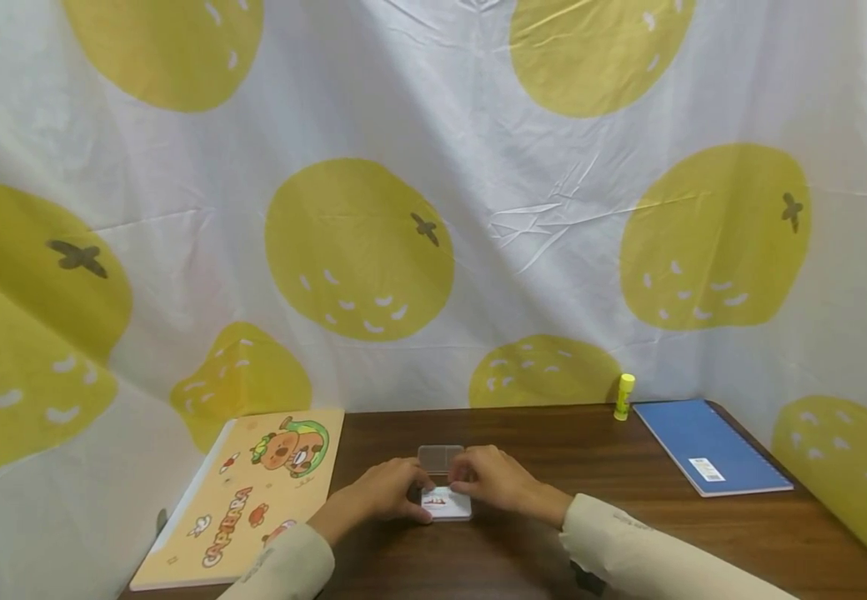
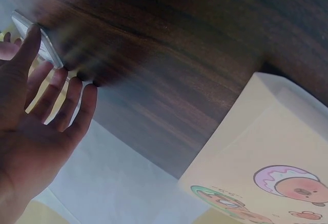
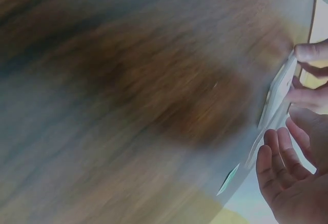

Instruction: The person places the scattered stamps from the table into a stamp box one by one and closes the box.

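A small flat case with a white, red-printed face point(image 1: 446, 503) lies on the dark table, and its clear lid point(image 1: 441, 458) is folded back behind it. At the case's left side, my left hand point(image 1: 392, 490) holds it between thumb and fingers. The left wrist view has that thumb across the case point(image 2: 46, 47), other fingers point(image 2: 84, 106) spread beside it. My right hand point(image 1: 497, 477) grips at the back right corner, where lid and base meet. In the right wrist view, the right thumb is at the case edge point(image 3: 279, 93), with fingers point(image 3: 271, 157) loosely bent by the lid.
A capybara-printed tan book or folder point(image 1: 253, 492) lies on the left. At the back right stand a yellow glue stick point(image 1: 624, 397) and, beside it, a flat blue notebook point(image 1: 711, 446). A white curtain with yellow fruit point(image 1: 358, 250) hangs behind the wooden table point(image 1: 538, 433).
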Action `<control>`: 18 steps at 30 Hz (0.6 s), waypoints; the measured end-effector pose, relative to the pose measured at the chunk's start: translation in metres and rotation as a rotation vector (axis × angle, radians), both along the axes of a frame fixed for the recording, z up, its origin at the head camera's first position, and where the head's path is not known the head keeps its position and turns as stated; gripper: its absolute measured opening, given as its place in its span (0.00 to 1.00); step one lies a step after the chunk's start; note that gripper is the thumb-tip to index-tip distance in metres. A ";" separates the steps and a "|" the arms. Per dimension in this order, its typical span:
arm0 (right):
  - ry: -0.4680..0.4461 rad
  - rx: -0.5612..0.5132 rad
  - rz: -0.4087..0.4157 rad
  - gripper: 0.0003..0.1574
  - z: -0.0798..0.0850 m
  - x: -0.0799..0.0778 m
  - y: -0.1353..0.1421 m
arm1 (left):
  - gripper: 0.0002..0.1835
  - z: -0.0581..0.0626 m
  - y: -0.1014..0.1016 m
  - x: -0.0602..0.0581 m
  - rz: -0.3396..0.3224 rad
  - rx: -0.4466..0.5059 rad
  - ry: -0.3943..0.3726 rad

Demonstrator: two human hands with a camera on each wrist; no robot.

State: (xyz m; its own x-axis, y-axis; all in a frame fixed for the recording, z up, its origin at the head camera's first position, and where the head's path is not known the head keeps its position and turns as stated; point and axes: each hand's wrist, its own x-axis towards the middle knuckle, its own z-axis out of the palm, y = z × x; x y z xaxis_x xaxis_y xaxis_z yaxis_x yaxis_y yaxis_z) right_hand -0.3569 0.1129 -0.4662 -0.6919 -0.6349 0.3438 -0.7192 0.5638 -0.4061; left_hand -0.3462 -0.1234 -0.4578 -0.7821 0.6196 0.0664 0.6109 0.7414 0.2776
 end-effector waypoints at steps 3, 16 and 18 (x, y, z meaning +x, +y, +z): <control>0.009 -0.010 -0.005 0.02 0.001 -0.001 0.007 | 0.23 0.000 -0.001 0.000 0.000 -0.001 0.004; 0.047 0.034 -0.082 0.03 0.001 -0.010 0.035 | 0.22 0.000 -0.001 0.000 -0.012 0.017 -0.008; 0.054 0.041 -0.093 0.04 0.001 -0.011 0.039 | 0.22 0.001 -0.001 0.000 -0.012 0.012 -0.005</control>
